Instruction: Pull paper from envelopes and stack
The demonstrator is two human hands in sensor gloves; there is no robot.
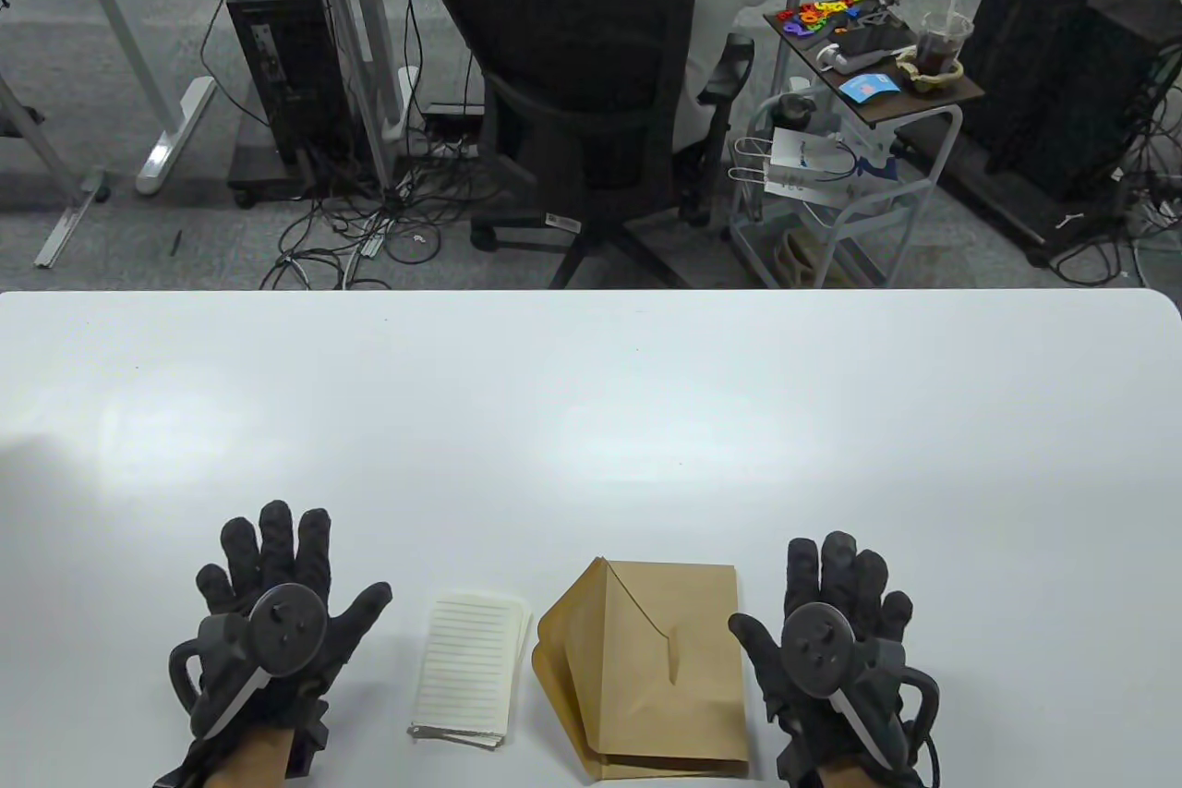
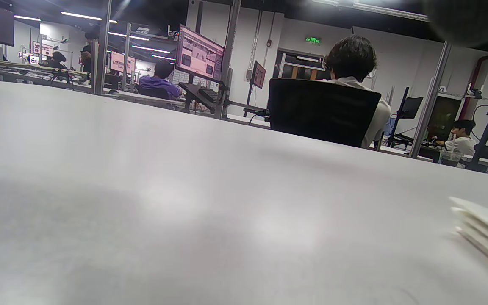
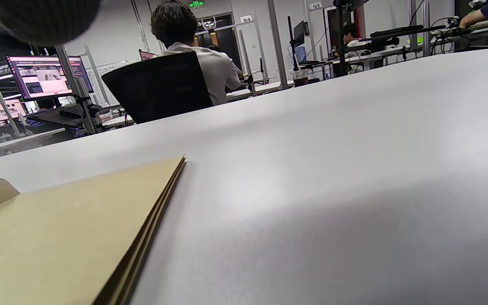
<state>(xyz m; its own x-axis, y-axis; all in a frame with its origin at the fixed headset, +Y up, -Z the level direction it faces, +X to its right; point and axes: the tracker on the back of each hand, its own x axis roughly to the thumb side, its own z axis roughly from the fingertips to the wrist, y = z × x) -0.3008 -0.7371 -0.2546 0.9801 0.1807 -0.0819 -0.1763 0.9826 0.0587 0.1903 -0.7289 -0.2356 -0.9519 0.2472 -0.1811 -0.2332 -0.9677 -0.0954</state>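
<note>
A stack of brown envelopes [image 1: 660,668] lies near the table's front edge, flaps open toward the left. It also shows in the right wrist view [image 3: 70,237] at lower left. A small stack of lined paper sheets [image 1: 468,670] lies just left of the envelopes; its edge shows in the left wrist view [image 2: 487,231] at the right. My left hand [image 1: 277,603] lies flat on the table left of the paper, fingers spread, holding nothing. My right hand [image 1: 822,612] lies flat on the table right of the envelopes, fingers spread, holding nothing.
The white table [image 1: 591,418] stretches far back beyond the hands. Behind its far edge a person sits in a black office chair [image 1: 591,114], with a small cart [image 1: 859,132] to the right.
</note>
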